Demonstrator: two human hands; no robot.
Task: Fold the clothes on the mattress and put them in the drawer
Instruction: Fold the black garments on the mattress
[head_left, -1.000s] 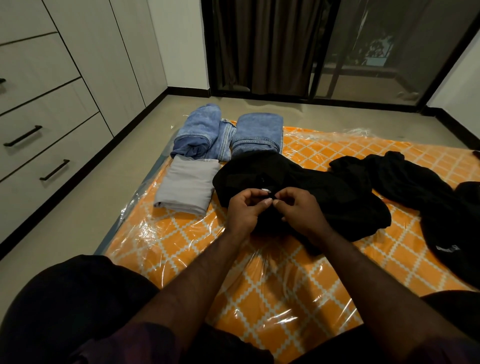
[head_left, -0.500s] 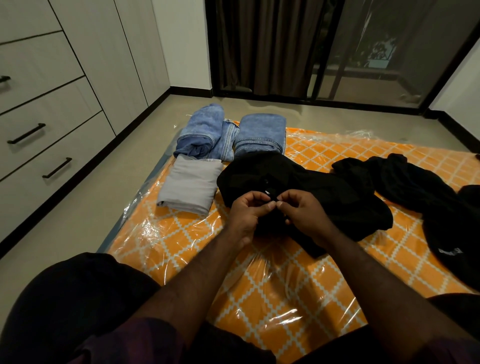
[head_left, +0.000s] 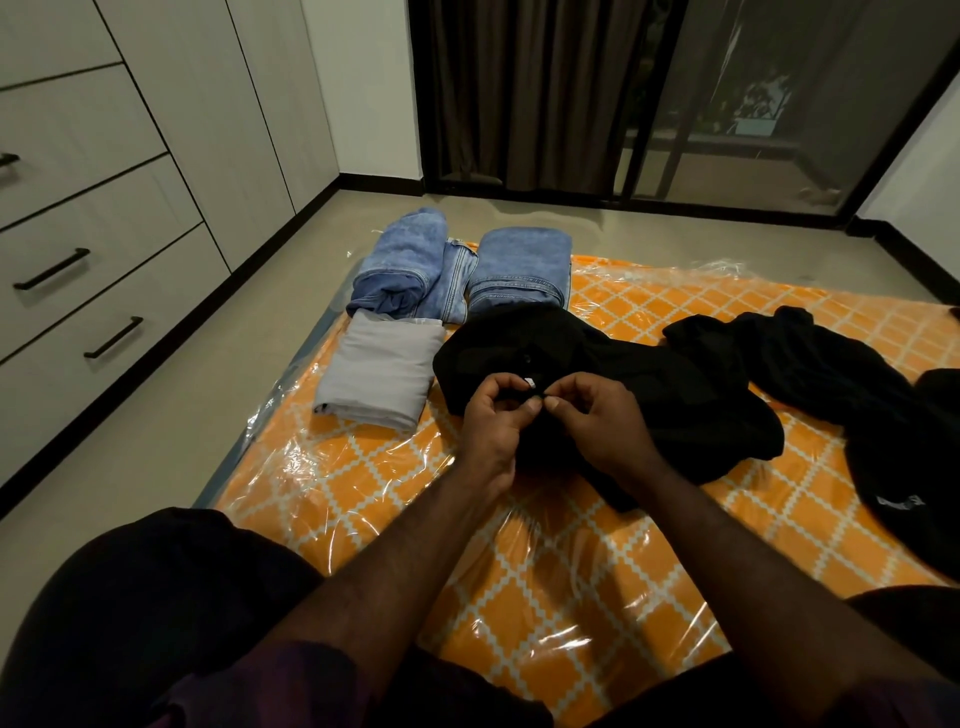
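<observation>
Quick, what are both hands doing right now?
Left hand: fingers pinching the black garment.
Right hand: fingers pinching the same black garment, beside the left.

Folded jeans (head_left: 462, 275) behind folded cloth (head_left: 376, 371), both on mattress (head_left: 545, 597).

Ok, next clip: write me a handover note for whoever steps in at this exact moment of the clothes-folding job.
Left hand and right hand: both pinch the near edge of the black garment lying unfolded mid-mattress, fingertips almost meeting.
Done: grey folded garment and the folded jeans sit together at the far left corner of the mattress.
Left: fold the black garment in hand, then the other black clothes heaped to the right.
Nothing is in the drawers as far as shown; all look closed. Every folded piece must go in one.
</observation>
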